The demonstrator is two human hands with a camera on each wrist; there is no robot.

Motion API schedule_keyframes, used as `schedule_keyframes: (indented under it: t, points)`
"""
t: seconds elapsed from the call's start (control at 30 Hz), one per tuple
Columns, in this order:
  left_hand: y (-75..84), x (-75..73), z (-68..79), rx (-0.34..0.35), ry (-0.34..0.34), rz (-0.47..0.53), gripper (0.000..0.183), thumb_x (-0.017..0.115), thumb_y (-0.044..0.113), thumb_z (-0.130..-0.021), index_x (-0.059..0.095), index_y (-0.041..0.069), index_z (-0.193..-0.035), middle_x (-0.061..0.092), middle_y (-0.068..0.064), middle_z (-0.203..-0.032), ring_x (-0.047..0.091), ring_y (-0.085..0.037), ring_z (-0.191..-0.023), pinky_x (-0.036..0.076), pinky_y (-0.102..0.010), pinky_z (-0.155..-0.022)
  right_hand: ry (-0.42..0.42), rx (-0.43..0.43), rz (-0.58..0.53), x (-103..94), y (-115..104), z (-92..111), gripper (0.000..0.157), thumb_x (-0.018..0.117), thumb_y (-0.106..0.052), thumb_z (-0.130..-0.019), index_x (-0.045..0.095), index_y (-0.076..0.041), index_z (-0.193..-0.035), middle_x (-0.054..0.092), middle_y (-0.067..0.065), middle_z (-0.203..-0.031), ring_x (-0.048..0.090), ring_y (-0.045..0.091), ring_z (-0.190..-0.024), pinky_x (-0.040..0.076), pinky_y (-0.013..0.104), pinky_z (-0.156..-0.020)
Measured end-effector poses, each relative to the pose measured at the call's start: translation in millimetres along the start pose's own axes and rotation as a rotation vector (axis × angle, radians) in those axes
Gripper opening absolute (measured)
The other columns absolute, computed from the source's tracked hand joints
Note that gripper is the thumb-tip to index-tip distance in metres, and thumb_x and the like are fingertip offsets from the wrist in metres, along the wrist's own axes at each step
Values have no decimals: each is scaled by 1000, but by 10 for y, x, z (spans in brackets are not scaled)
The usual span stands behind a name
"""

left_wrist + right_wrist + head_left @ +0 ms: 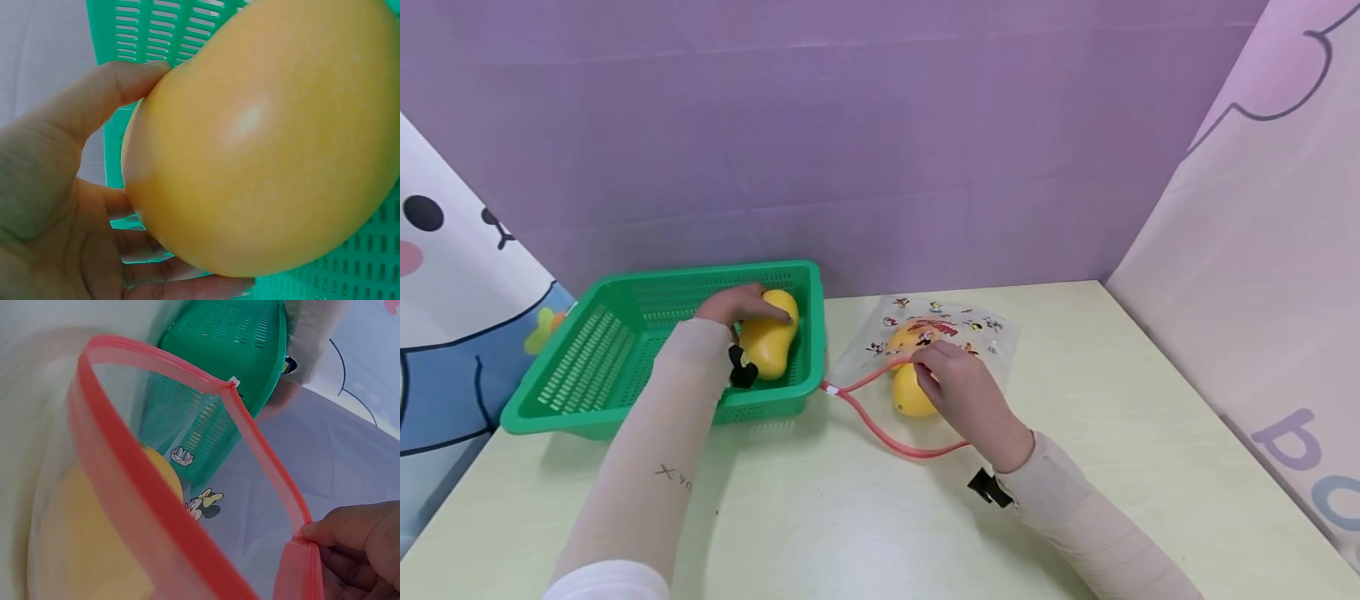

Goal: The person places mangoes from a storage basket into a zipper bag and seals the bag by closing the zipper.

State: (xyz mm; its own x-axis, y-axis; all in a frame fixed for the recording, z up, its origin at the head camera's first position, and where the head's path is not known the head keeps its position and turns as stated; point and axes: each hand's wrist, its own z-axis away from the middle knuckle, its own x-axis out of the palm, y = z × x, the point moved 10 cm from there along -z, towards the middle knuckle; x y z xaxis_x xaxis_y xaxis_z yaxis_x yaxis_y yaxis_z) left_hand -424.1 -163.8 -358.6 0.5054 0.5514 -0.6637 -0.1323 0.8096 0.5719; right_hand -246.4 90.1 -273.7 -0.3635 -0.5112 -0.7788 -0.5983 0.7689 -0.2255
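My left hand (736, 307) grips a yellow pear-shaped fruit (770, 343) within the right end of a green plastic basket (625, 342). In the left wrist view the thumb presses one side of the smooth fruit (250, 156) and the other fingers curl under it. To the right, my right hand (964, 393) pinches the red zip edge (300, 515) of a clear zip bag (955, 310) printed with cartoon figures. The bag's mouth is spread into a wide loop. Yellow fruit (912, 398) lies in the bag, partly hidden behind the right hand.
The basket's right rim (815, 333) stands close to the bag's left corner. Both rest on a pale table (820, 517). A purple cloth wall (880, 150) rises right behind them, with printed cloth panels (1262, 275) on either side.
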Motion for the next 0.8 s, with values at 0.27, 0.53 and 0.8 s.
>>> schedule_keyframes:
  t: [0.27,0.53,0.8]
  points:
    - [47,-52,59,20,10,18,82,61,42,-86,18,1,-143,33,-26,-134,40,-39,-117,47,-55,-87,2,2,1,-1,-12,-6,18,75,3,-75,69,-3,-91,69,7,-88,63,18,-76,55,27,-67]
    - [114,-108,121,45,23,-5,76,60,41,-87,24,2,-140,37,-23,-130,43,-37,-113,49,-51,-80,-13,9,-7,7,-4,-10,17,74,2,-76,69,-3,-92,69,7,-89,64,19,-77,55,27,-69]
    - [182,-156,132,65,39,-45,77,60,43,-87,24,4,-141,38,-22,-130,45,-37,-111,50,-51,-79,-18,21,-3,5,1,-9,17,74,2,-77,69,-3,-92,69,7,-90,64,19,-78,55,28,-70]
